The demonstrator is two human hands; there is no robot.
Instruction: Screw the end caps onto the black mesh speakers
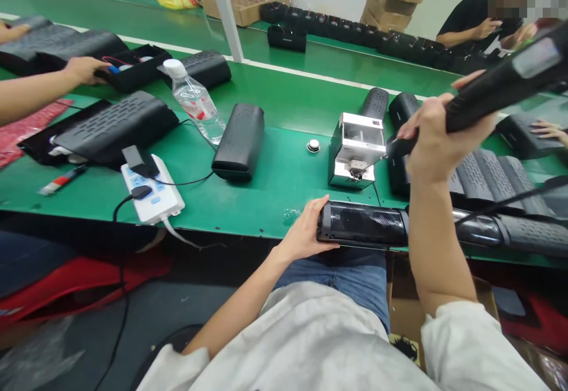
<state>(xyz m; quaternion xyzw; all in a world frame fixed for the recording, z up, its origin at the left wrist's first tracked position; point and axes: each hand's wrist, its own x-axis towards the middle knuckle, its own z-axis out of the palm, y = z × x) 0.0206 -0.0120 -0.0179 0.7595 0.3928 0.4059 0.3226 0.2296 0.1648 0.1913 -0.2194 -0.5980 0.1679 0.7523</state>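
Metal box (355, 149): on the bench, my landmark here.
Black case (366, 223): lying at the bench edge, on the wearer's side of the metal box.
Left hand (307, 228): grasping the case's left end.
Right hand (432, 136): wrapped around a black driver (501, 86), its tip by the box's right side.
Progress: partway on this case, I'd judge; the driver is clear of it. Fastenings done or left, I can't tell.
Grilled cases (481, 173): right of the box, finished or waiting unclear.
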